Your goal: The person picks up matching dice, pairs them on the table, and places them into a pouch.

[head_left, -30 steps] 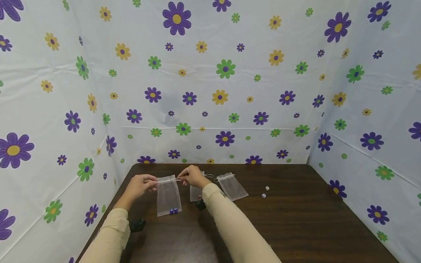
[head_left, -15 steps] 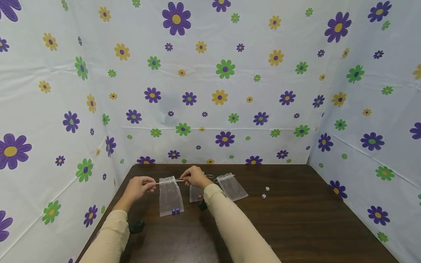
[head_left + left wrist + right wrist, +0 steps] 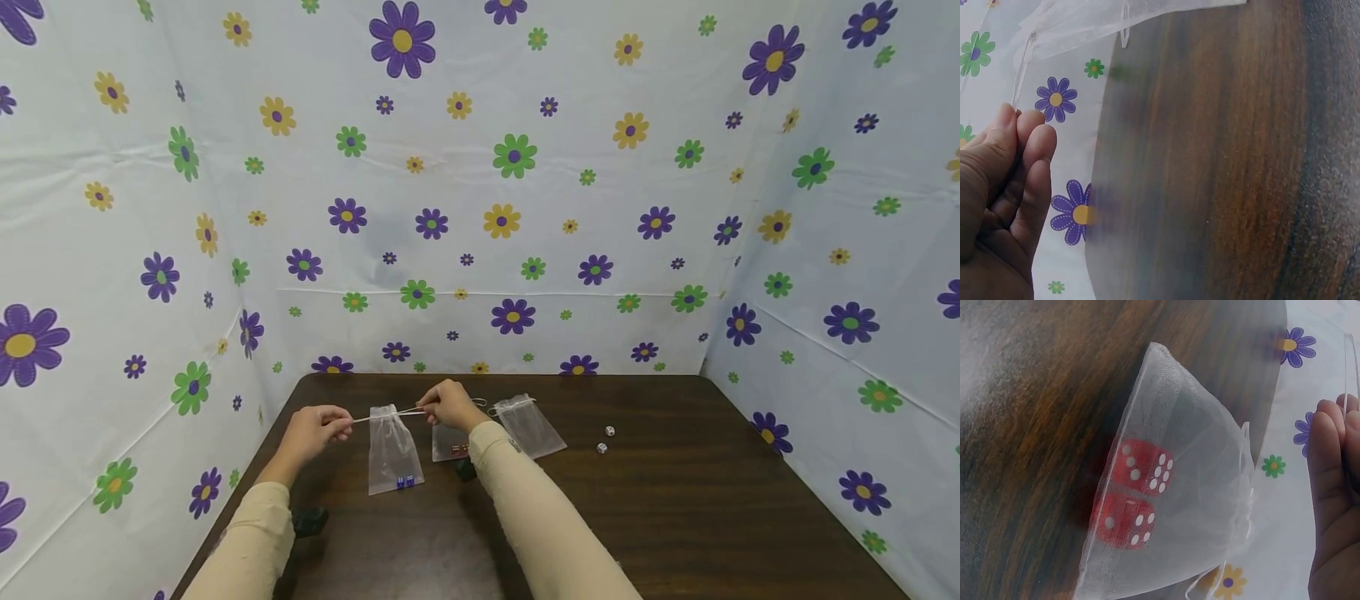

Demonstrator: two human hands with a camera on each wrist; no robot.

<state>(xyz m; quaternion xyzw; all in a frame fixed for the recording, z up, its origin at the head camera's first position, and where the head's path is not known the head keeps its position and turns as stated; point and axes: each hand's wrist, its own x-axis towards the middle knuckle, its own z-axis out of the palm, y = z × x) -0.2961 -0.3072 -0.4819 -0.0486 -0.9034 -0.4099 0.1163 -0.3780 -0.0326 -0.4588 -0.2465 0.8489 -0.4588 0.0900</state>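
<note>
My left hand [image 3: 311, 437] pinches one end of the white drawstring [image 3: 363, 419] of a sheer white pouch [image 3: 393, 458]. Opposite it, my right hand [image 3: 447, 406] pinches the string's other end. The pouch hangs between the hands with its neck gathered, and two blue dice [image 3: 406, 482] sit at its bottom. Thumb and fingertips on the string [image 3: 1020, 78] show in the left wrist view. Behind the right hand lies a second sheer pouch [image 3: 1197, 481] with two red dice [image 3: 1141, 465] inside, partly hidden in the head view.
A third sheer pouch [image 3: 531, 429] lies flat right of the right hand. Farther right, two white dice [image 3: 610, 431] rest loose on the dark wooden table [image 3: 697, 500]. Flowered white cloth [image 3: 480, 183] walls in the table's back and sides.
My left hand has drawn slightly left and the right hand slightly right, showing more string. The pouch with the blue dice has shifted right, and its neck has bunched narrower.
</note>
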